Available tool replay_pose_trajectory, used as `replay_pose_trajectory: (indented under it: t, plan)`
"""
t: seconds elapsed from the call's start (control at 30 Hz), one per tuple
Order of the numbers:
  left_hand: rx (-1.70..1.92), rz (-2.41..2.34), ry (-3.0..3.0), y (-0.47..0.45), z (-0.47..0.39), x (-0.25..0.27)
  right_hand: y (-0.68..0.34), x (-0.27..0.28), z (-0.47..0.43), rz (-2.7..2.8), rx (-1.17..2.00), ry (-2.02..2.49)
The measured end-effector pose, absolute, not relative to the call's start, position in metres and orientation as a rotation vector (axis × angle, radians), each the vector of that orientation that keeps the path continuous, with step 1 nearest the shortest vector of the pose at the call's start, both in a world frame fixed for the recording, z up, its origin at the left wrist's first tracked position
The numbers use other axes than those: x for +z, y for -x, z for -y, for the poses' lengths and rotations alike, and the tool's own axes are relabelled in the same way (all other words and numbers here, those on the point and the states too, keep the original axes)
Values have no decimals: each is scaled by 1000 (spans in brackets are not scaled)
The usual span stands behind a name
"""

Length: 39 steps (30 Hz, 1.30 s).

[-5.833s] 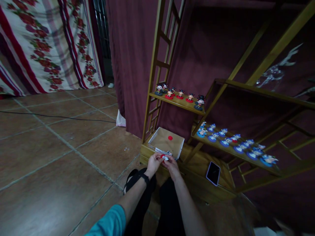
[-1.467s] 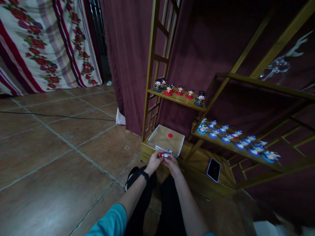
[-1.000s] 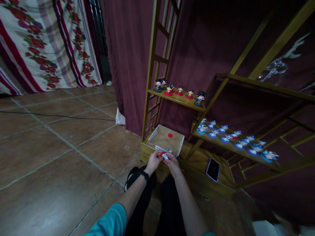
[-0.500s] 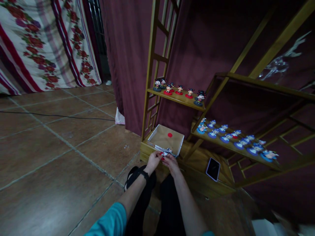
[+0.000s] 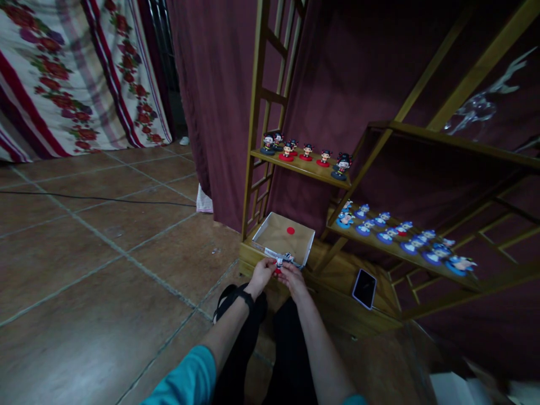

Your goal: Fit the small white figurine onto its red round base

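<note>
Between both hands, just in front of the box's near wall, is a small white figurine with a red base (image 5: pixel 278 264). My left hand (image 5: pixel 262 274) pinches it from the left, fingers closed. From the right, the fingers of my right hand (image 5: pixel 292 278) close on the same figurine. The shallow cardboard box (image 5: pixel 270 238) sits on the low wooden ledge beyond my hands. A red disc (image 5: pixel 291 230) lies inside it, and another small figurine (image 5: pixel 289 256) shows by the near wall, partly hidden.
Black-haired figurines (image 5: pixel 307 152) stand on the upper left shelf. Several blue-and-white figurines (image 5: pixel 385 234) line the lower right shelf. A phone (image 5: pixel 364 289) lies on the ledge to the right. A black cable (image 5: pixel 105 199) crosses the tiled floor.
The figurine has turned from lying tilted to more upright between my fingers, its red base now lower. My hands have barely moved, and the view has shifted slightly.
</note>
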<state>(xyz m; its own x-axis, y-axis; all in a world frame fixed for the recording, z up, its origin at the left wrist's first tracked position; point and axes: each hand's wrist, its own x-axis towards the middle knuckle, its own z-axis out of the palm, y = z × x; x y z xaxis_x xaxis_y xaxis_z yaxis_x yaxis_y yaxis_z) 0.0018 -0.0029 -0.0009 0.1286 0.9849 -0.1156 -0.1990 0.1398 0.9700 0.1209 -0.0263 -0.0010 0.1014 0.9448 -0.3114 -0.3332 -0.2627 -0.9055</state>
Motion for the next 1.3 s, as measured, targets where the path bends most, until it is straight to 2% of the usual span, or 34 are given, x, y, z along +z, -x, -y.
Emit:
replay_pose_trajectory:
  t: [0.53, 0.8, 1.3]
  plan:
    - [1146, -1250, -1497, -3, 12, 5, -123, 1, 28, 761, 1476, 1168]
    - [1103, -1338, -1405, -2, 21, 22, -121, 1, 30, 759, 1456, 1167]
    - [1103, -1326, -1459, -1, 12, 10, -121, 4, 30, 754, 1482, 1197]
